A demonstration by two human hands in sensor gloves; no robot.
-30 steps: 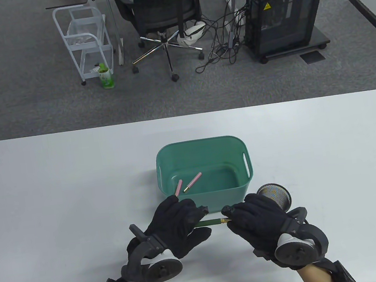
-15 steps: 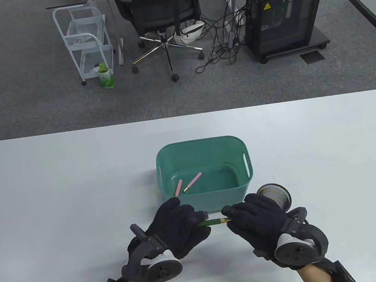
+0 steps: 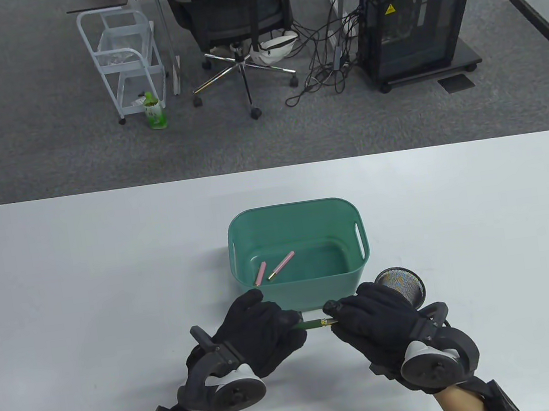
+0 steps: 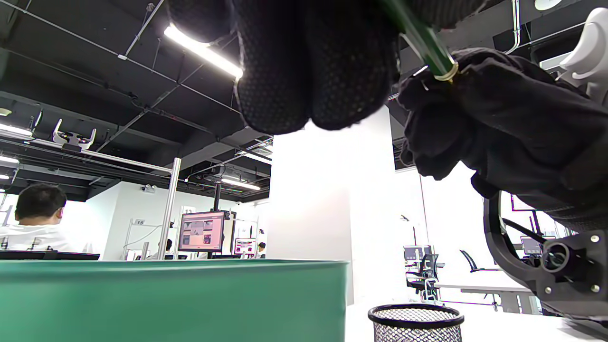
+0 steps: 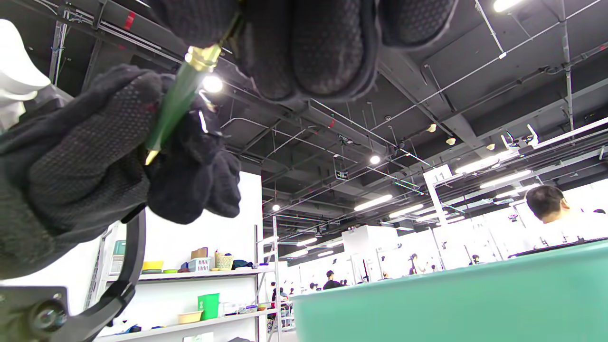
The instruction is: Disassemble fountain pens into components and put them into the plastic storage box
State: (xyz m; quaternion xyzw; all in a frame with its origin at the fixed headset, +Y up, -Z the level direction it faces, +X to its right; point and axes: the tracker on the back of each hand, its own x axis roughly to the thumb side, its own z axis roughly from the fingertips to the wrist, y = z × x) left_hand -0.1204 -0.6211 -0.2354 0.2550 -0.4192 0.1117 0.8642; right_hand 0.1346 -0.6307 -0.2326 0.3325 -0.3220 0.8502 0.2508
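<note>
A green fountain pen (image 3: 312,324) with a gold ring lies level between both hands, just in front of the teal storage box (image 3: 293,211). My left hand (image 3: 280,325) grips its left part, and my right hand (image 3: 337,314) pinches its right end by the gold ring. In the left wrist view the green pen (image 4: 420,40) runs from my fingers (image 4: 308,61) to the right hand (image 4: 475,114). The right wrist view shows the pen (image 5: 175,107) between my fingers (image 5: 304,42) and the left hand (image 5: 85,156). Two pink pen parts (image 3: 275,267) lie in the box.
A black mesh pen cup (image 3: 402,286) stands right of the box, behind my right hand; the mesh cup (image 4: 415,323) also shows in the left wrist view. An office chair (image 3: 234,14), a white cart (image 3: 127,63) and a computer case (image 3: 414,20) stand on the floor beyond the table.
My left hand has slid slightly right along the pen, covering more of the green barrel. The right hand has stayed put.
</note>
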